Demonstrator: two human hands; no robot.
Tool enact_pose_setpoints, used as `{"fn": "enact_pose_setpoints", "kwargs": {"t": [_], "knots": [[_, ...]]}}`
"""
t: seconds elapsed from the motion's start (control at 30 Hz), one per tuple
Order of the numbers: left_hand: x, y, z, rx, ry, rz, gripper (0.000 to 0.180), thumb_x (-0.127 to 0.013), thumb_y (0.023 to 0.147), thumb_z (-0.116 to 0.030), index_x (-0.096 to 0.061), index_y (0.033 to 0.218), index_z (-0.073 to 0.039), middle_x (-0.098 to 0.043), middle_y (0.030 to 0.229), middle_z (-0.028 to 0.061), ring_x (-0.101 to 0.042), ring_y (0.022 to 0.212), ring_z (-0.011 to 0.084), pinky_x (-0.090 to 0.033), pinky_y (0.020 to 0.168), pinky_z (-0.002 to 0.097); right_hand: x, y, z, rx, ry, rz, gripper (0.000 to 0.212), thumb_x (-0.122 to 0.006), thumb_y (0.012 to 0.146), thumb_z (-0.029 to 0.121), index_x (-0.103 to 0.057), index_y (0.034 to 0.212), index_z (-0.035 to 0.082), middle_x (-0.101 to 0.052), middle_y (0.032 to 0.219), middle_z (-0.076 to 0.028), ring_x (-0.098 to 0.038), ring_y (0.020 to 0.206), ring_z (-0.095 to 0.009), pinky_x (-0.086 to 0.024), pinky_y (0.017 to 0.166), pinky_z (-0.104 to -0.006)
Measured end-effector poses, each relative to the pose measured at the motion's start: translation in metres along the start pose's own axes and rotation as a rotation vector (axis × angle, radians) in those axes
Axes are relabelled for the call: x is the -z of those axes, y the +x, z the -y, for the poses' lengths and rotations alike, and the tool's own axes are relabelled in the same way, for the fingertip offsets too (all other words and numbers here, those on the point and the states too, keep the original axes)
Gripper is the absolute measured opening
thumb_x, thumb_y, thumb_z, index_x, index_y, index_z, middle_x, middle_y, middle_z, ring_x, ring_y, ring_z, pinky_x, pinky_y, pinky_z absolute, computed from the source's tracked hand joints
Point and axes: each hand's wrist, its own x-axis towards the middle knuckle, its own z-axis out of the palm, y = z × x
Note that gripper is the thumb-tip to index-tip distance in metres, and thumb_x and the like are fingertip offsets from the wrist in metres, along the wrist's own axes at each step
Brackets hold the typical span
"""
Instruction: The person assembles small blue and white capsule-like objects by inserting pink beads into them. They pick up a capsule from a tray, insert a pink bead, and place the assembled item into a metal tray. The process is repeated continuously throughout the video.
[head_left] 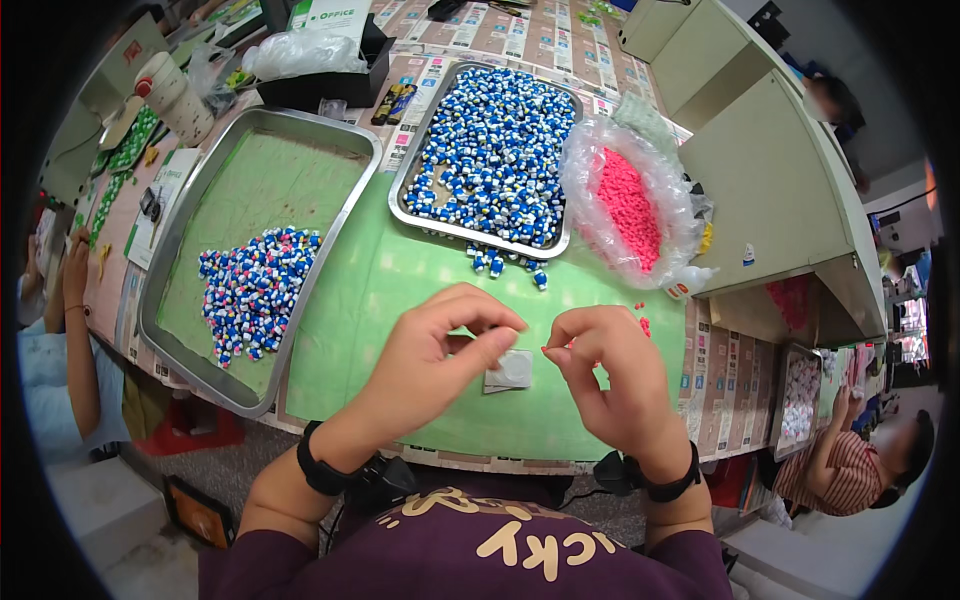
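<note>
My left hand [428, 350] is over the green mat [350, 330], thumb and forefinger pinched; what they hold, if anything, is too small to make out. Facing it, my right hand [615, 375] pinches what looks like a tiny pink piece at its fingertips. The two pinches are a short gap apart. Below and between them, a small pale square pad [510, 371] with a round mark lies on the mat. Several loose blue-and-white pieces [495, 266] sit beyond my hands. A few pink pieces [644, 326] are scattered beside my right hand.
A metal tray [398, 205] full of small blue-and-white pieces stands ahead. To the left, another tray [160, 240] holds similar pieces with pink bits. A clear plastic bag [585, 165] of pink pieces and a white bottle [690, 281] are at right, beside a grey cabinet [770, 170].
</note>
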Motion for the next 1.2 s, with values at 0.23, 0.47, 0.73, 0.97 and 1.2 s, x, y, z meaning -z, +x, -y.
{"fn": "enact_pose_setpoints", "kwargs": {"t": [0.23,0.47,0.73,0.97,1.2], "knots": [[0.033,-0.010,0.003,0.006,0.001,-0.123,0.024,-0.060,0.091,0.002,-0.064,0.115,0.003,-0.065,0.113,0.0096,-0.065,0.098,0.0168,-0.054,0.085,0.0297,-0.007,-0.004,-0.016,-0.134,-0.019,0.321,0.017,-0.061,0.078,-0.002,-0.050,0.085,0.009,-0.055,0.075,-0.006,-0.056,0.073,-0.028,-0.040,0.075,-0.0377],[0.034,-0.012,0.002,0.053,-0.145,-0.118,0.027,-0.065,0.089,0.001,-0.063,0.117,0.004,-0.066,0.113,0.0112,-0.066,0.099,0.0166,-0.054,0.086,0.0283,-0.010,-0.002,-0.017,-0.159,-0.044,0.377,0.018,-0.061,0.076,-0.002,-0.049,0.084,0.009,-0.055,0.075,-0.006,-0.056,0.073,-0.028,-0.039,0.077,-0.0375],[0.012,0.004,-0.003,0.020,-0.400,-0.083,0.030,-0.065,0.087,0.004,-0.059,0.117,0.003,-0.066,0.109,0.0118,-0.067,0.100,0.0205,-0.056,0.086,0.0299,0.002,0.015,0.006,-0.257,0.480,-0.081,0.029,-0.067,0.084,-0.008,-0.042,0.081,0.007,-0.062,0.088,-0.008,-0.058,0.079,-0.015,-0.046,0.070,-0.0268],[-0.005,0.009,-0.006,-0.056,-0.386,-0.095,0.029,-0.069,0.084,0.007,-0.060,0.110,0.002,-0.066,0.107,0.0106,-0.066,0.099,0.0175,-0.056,0.085,0.0285,-0.004,0.022,0.009,-0.170,0.413,-0.247,0.029,-0.068,0.085,-0.007,-0.042,0.083,0.007,-0.062,0.092,-0.012,-0.060,0.081,-0.014,-0.047,0.071,-0.0258],[-0.012,0.007,-0.007,-0.221,-0.199,-0.112,0.024,-0.069,0.084,0.007,-0.063,0.107,0.002,-0.065,0.104,0.0091,-0.066,0.100,0.0160,-0.056,0.087,0.0280,-0.009,0.020,0.008,-0.172,0.290,-0.246,0.029,-0.070,0.082,-0.007,-0.045,0.080,0.007,-0.063,0.091,-0.010,-0.058,0.079,-0.015,-0.044,0.071,-0.0276]]}}
